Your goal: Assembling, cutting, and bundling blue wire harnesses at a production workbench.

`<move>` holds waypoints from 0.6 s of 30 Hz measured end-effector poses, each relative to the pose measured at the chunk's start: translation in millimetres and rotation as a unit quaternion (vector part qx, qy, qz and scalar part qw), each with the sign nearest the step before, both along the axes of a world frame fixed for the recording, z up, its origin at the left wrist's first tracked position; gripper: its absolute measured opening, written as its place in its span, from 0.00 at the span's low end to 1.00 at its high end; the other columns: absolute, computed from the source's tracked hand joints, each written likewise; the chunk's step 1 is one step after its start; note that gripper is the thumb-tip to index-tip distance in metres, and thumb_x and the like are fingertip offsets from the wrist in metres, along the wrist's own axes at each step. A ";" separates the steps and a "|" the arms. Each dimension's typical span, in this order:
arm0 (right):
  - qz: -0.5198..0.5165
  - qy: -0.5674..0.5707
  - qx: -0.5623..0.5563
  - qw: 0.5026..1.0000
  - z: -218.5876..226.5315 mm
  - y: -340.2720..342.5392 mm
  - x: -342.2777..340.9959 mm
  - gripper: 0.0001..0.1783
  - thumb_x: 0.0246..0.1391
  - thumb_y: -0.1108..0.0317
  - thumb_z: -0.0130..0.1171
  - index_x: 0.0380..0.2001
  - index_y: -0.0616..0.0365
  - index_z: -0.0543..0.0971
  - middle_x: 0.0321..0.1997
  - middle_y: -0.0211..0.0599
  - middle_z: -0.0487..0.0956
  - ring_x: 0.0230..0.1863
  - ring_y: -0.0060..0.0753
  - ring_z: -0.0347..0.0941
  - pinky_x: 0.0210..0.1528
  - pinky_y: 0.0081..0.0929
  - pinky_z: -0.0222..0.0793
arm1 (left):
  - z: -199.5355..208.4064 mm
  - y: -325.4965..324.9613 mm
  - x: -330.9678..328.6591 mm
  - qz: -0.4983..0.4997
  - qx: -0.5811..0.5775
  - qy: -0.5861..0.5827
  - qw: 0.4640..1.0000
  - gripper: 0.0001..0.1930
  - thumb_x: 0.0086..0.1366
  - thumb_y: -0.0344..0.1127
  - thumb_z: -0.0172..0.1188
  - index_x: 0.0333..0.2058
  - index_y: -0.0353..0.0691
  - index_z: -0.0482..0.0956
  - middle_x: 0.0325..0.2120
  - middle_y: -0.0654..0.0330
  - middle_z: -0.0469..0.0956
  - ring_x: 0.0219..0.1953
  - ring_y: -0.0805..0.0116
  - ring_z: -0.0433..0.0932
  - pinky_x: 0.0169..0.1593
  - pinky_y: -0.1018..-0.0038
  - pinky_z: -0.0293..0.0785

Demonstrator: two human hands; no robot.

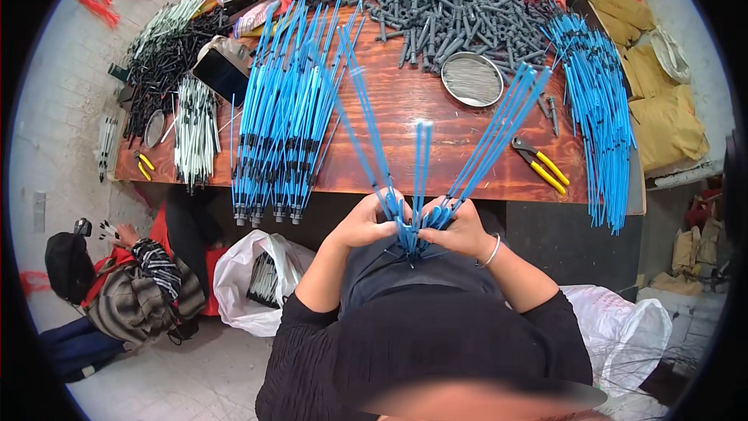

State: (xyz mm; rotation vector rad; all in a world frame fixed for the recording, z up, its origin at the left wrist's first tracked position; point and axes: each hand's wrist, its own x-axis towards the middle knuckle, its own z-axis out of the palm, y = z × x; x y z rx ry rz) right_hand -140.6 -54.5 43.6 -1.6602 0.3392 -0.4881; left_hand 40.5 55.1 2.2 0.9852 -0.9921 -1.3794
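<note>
Over my lap, just off the near table edge, both hands grip thin blue plastic rods with short dark tips at their lower ends. My left hand (370, 218) is closed around some rods (365, 101) that lean up and left. In my right hand (461, 230), wearing a bracelet, a fan of several blue rods (506, 121) slants up and right. Between the hands, a few blurred rods (421, 156) stand nearly upright. My thumbs almost meet where the lower ends gather; exactly which fingers hold the middle rods is hidden.
On the wooden table (389, 152) lie blue rods with black fittings (284, 109), more blue rods (596, 109), grey plastic parts (460, 12), a round dish of thin pins (472, 79), yellow-handled pliers (540, 165) and a phone (220, 74). Another person (132, 288) works at left, near a white sack (241, 284).
</note>
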 end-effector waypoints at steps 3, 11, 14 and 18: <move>0.012 -0.001 0.001 1.000 -3.4 -3.4 5.1 0.11 0.36 0.72 0.68 0.24 0.62 0.76 0.21 0.32 0.76 0.22 0.19 0.71 0.26 0.19 0.66 | -5.1 2.2 -1.2 0.017 0.009 0.026 0.999 0.20 0.47 0.31 0.68 0.35 0.41 0.66 0.31 0.57 0.74 0.32 0.69 0.73 0.38 0.75 0.68; -0.011 0.017 0.015 1.000 -14.0 -1.2 10.7 0.11 0.36 0.73 0.67 0.24 0.61 0.75 0.22 0.32 0.75 0.23 0.22 0.71 0.26 0.22 0.67 | 0.8 -2.1 -9.1 0.052 -0.020 0.089 0.994 0.18 0.46 0.29 0.69 0.33 0.39 0.69 0.28 0.59 0.74 0.28 0.75 0.71 0.32 0.78 0.66; 0.015 0.049 0.012 0.999 -14.2 -9.0 11.9 0.12 0.35 0.73 0.67 0.25 0.61 0.75 0.23 0.30 0.75 0.24 0.21 0.70 0.28 0.22 0.67 | -6.7 -4.1 0.7 0.010 -0.026 0.050 0.998 0.17 0.44 0.28 0.70 0.32 0.39 0.71 0.28 0.63 0.74 0.28 0.77 0.70 0.33 0.80 0.66; 0.173 0.063 0.116 0.976 -8.4 -32.1 12.9 0.16 0.35 0.72 0.66 0.31 0.60 0.74 0.25 0.28 0.74 0.28 0.21 0.70 0.32 0.22 0.67 | -6.0 -7.0 7.0 -0.031 -0.011 0.057 0.998 0.17 0.41 0.28 0.72 0.27 0.40 0.71 0.24 0.65 0.74 0.29 0.78 0.71 0.32 0.80 0.66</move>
